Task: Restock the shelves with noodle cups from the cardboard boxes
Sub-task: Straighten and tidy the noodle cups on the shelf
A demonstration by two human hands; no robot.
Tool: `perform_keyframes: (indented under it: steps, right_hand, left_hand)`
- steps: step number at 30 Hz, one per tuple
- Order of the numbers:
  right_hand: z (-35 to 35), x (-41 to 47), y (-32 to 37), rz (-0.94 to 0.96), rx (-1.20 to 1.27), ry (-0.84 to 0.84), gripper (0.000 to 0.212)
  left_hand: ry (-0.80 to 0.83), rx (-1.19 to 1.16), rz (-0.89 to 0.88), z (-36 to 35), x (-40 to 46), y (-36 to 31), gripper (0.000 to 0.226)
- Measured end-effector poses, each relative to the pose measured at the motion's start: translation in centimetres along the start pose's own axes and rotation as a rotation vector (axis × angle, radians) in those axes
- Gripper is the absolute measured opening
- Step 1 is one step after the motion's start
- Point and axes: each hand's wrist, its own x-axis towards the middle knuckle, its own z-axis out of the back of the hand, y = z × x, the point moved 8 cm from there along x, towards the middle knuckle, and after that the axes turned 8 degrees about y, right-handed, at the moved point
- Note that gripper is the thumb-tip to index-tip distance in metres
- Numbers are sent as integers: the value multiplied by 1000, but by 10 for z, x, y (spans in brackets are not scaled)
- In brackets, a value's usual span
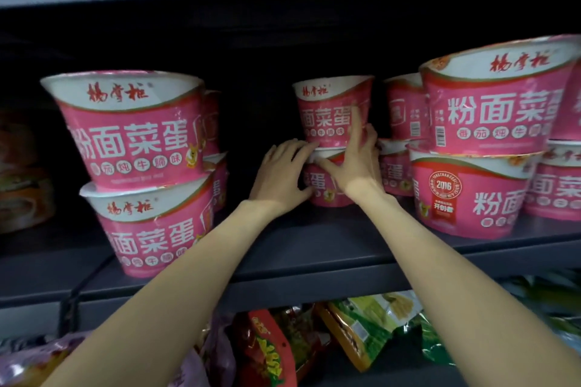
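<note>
Left hand (283, 173): my fingers curl round the left side of the lower cup (327, 185), thumb low on its wall.
Right hand (355, 160): spread wide, fingers flat against the upper cup (333, 110), thumb stretched left along the lower cup's rim.
Middle stack: two pink noodle cups, one atop the other, deep on the grey shelf (314, 248).
Cup shape: tapered rounds, wide mouth up, long axis upright; glossy wrap, white band under the lid.
Cup facing: printed characters turned towards me.
Left stack (135, 166): two cups near the shelf's front edge, more behind.
Right stack (484, 141): two cups, others alongside.
Below: crinkled snack bags (361, 330), red and green.
</note>
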Motion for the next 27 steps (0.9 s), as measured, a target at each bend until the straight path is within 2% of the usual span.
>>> perform_keyframes:
  steps: [2, 4, 7, 10, 17, 20, 24, 27]
  right_hand:
    - [-1, 0, 0, 73, 158, 88, 111]
    - [-5, 0, 2, 109, 312, 265, 111]
    - [-9, 4, 9, 107, 427, 456, 96]
    - [-7, 16, 19, 53, 477, 378, 77]
    - [-45, 36, 31, -34, 305, 352, 82]
    - [-50, 40, 36, -24, 293, 332, 90]
    - [-45, 48, 55, 22, 323, 224, 108]
    - [-58, 54, 65, 5, 321, 295, 118]
  left_hand:
    - [-90, 51, -50, 13, -7, -6, 75]
    - [-209, 171, -100, 25, -19, -12, 71]
    - [-318, 415, -99, 34, -35, -20, 73]
    - [-304, 488, -72, 31, -36, -23, 78]
    - [-202, 604, 154, 23, -15, 0, 71]
    - [-203, 621, 166, 22, -15, 11, 67]
    - [-255, 621, 168, 24, -21, 22, 66]
    - [-275, 611, 212, 29, -30, 25, 67]
